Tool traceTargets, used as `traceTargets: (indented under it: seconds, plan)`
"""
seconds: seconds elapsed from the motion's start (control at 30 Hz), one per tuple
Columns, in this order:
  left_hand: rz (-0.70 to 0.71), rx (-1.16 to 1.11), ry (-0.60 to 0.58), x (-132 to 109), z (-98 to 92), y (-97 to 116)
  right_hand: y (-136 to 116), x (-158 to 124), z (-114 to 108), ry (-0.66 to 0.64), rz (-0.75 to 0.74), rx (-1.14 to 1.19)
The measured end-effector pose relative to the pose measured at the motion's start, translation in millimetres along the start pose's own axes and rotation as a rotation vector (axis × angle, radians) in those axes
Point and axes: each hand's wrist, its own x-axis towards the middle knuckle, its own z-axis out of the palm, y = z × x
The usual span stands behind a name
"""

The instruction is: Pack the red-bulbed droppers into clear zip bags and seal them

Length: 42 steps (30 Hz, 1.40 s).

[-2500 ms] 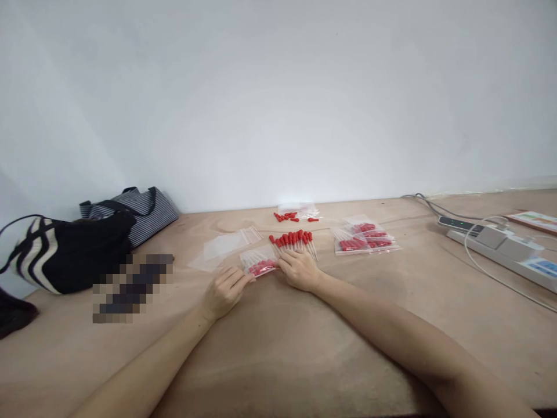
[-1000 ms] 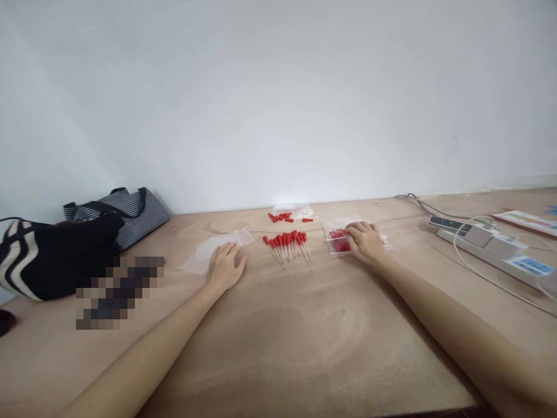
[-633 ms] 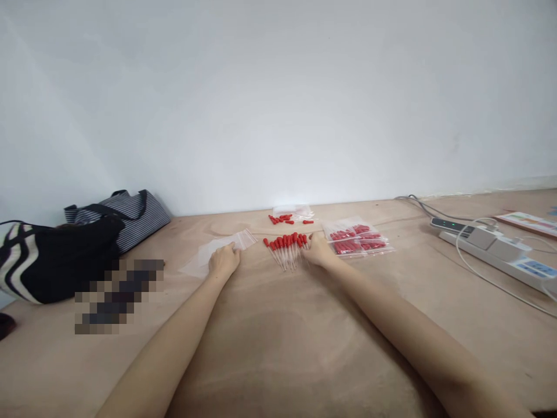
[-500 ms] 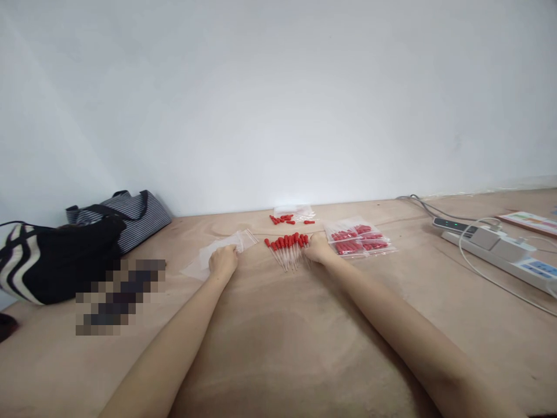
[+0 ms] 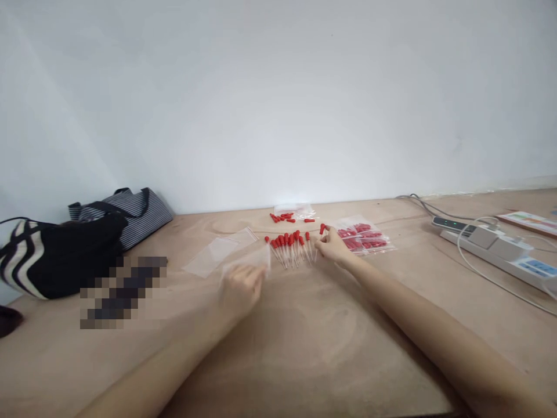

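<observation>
My left hand (image 5: 242, 288), blurred by motion, holds up an empty clear zip bag (image 5: 246, 265) by its lower edge, just left of a row of red-capped droppers (image 5: 289, 247) lying on the wooden table (image 5: 304, 337). My right hand (image 5: 333, 246) sits at the right end of that row, fingers pinched on one red-capped dropper (image 5: 321, 230). Filled bags of droppers (image 5: 364, 237) lie right behind my right hand.
More empty zip bags (image 5: 220, 249) lie at the left of the row. Loose red caps (image 5: 289, 217) and a small bag sit near the wall. Two striped bags (image 5: 82, 241) stand at the left, and a power strip with cables (image 5: 496, 247) at the right.
My right hand laid a filled bag on the pile at the right, came back to the row and pinched one dropper. My left hand lifted one empty bag off the stack and drew it nearer.
</observation>
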Motion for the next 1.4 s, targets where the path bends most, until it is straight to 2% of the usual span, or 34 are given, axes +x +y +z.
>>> traceTargets:
  seconds: [0.07,0.13,0.2,0.27,0.3,0.37,0.47,0.67,0.9,1.17,1.4]
  plan:
    - [0.176,-0.128,0.033,-18,-4.9,22,0,-16,-8,-0.069,0.060,0.157]
    - [0.236,-0.268,0.029,-28,-9.3,35,1,-34,-14,-0.132,0.098,0.283]
    - [0.251,-0.368,-0.041,-27,-13.0,37,3,-50,-17,-0.159,0.105,0.376]
    - [0.286,-0.388,-0.129,-21,-13.9,29,4,-62,-17,-0.152,0.112,0.441]
    - [0.282,-0.362,-0.179,-17,-13.0,23,5,-66,-16,-0.139,0.113,0.466]
    - [0.188,-0.309,-0.285,-12,-9.2,14,6,-72,-13,-0.100,0.108,0.521]
    - [0.133,-0.332,-0.403,-11,-2.8,12,5,-76,-8,-0.050,0.093,0.612]
    - [0.137,-0.420,-0.439,-15,-2.2,31,2,-79,0,0.015,0.042,0.648]
    - [0.109,-0.454,-0.470,-13,-5.3,32,2,-80,6,0.020,0.022,0.666]
    - [0.085,-0.444,-0.505,-12,-5.3,33,-3,-86,6,-0.139,0.123,0.765]
    - [0.098,-0.459,-0.516,-11,-6.5,34,-1,-86,-2,-0.403,0.056,0.536]
